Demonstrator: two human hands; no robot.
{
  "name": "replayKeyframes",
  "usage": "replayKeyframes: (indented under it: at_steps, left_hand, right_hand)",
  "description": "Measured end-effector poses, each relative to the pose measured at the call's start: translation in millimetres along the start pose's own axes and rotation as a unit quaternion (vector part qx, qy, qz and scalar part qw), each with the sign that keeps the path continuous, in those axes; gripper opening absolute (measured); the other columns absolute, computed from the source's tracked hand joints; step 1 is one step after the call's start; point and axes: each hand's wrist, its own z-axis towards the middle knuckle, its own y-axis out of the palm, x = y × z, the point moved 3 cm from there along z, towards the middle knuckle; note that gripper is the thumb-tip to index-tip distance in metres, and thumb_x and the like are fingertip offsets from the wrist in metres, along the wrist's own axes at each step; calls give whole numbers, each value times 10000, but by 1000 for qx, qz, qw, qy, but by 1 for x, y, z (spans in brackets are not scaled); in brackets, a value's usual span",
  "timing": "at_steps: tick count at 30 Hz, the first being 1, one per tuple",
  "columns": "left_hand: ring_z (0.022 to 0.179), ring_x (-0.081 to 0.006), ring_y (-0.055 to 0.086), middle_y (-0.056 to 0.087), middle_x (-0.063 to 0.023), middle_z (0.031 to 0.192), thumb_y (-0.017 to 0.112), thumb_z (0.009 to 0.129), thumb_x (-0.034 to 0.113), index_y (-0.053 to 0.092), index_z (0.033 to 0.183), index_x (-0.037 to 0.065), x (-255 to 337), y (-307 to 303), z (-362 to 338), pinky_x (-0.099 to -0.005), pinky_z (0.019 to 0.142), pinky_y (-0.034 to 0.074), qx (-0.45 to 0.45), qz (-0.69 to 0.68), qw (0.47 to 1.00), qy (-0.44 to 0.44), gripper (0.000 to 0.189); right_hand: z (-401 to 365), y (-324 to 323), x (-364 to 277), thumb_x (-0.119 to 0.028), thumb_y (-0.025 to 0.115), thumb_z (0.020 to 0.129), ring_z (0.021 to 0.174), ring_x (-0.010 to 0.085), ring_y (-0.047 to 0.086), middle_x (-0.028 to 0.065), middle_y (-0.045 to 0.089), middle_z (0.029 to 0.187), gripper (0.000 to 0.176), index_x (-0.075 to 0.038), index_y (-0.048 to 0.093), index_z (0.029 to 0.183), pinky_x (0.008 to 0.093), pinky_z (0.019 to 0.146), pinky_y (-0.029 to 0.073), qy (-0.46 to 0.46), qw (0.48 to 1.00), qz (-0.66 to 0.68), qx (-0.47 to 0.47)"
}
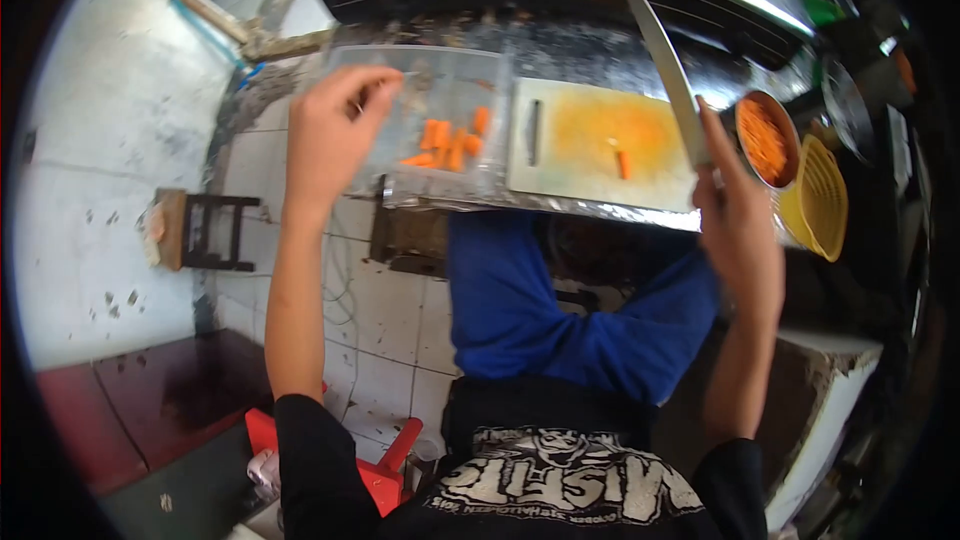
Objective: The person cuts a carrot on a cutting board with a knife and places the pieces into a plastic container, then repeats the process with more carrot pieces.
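Observation:
My right hand (738,230) is closed around the handle of a large kitchen knife (663,58), its long blade pointing up and away over the right end of the cutting board (540,176). On the orange-stained board lies a small carrot piece (624,164). To the left stands a clear plastic container (497,90) with several carrot pieces (457,148) in it. Over its left edge hovers my left hand (343,118), slightly blurred, fingers curled and pressed towards the thumb. Whether anything is between those fingertips is hidden.
Right of the board, a bowl (787,118) holds finely cut carrot, with a yellow plastic basket (822,200) beside it. A small wooden stool (215,230) stands on the tiled floor at left. A red plastic seat (383,485) is under me.

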Motion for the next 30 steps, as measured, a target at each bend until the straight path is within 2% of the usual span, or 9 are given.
replayKeyframes:
  at_steps: [2,4,7,10,12,15,23,26,30]
  left_hand:
    - [690,-140,641,701,-96,847,708,908,49,730,982,-5,39,45,-22,-254,608,490,-35,-105,993,36,94]
    - [700,-177,665,702,-115,870,704,905,43,727,1002,-12,57,97,-32,-281,628,514,-76,-126,988,47,114]
    - [765,-160,679,719,-88,937,722,902,60,742,1046,7,70,164,-44,-271,661,516,-100,-181,978,35,154]
    - [828,-222,689,700,-115,1005,739,886,74,744,1067,4,80,202,-47,-310,712,534,-91,-155,983,28,194]
    - [903,-277,680,675,-134,1044,751,868,78,742,1087,-2,83,213,-47,-356,781,539,-68,-114,990,51,233]
    - [946,-306,669,664,-135,1045,757,849,59,738,1096,-7,81,219,-47,-381,823,534,-84,-89,991,47,256]
    - [943,-305,670,670,-131,1029,769,806,14,737,1072,-13,81,221,-45,-375,822,533,-76,-91,992,41,270]
    - [943,-304,670,679,-132,1011,773,793,2,741,1054,-18,80,223,-43,-370,823,533,-78,-90,992,46,264]
    - [929,-295,672,684,-129,987,781,784,0,748,1038,-21,77,223,-43,-357,818,531,-72,-87,992,51,257]
  right_hand:
    - [-25,22,25,34,541,903,651,416,661,271,625,718,763,-180,303,1596,481,644,506,33,999,-2,13]
    - [-40,42,39,33,539,904,680,457,663,293,611,703,772,-144,257,1601,511,642,494,25,998,46,-20]
    - [-52,60,41,44,540,886,675,487,636,298,615,711,757,-46,249,1579,551,625,460,44,998,45,-3]
    - [-56,71,44,49,545,874,655,454,649,281,622,697,762,9,234,1568,547,620,481,58,997,45,-21]
    - [-56,74,45,36,551,879,640,440,652,267,625,685,774,6,216,1575,545,616,494,54,998,33,-20]
    - [-58,83,46,-3,573,891,628,444,655,257,634,684,816,-24,163,1596,549,610,530,57,997,9,-50]
    - [-63,93,43,-51,589,908,605,465,655,257,623,666,836,-55,136,1610,567,566,537,70,995,-9,-69]
    - [-59,93,39,-26,574,879,592,472,652,250,609,639,842,-33,148,1606,566,555,534,69,994,-40,-78]
    - [-37,93,43,14,535,848,590,489,643,296,618,662,809,17,188,1578,575,559,520,61,994,-18,-84]
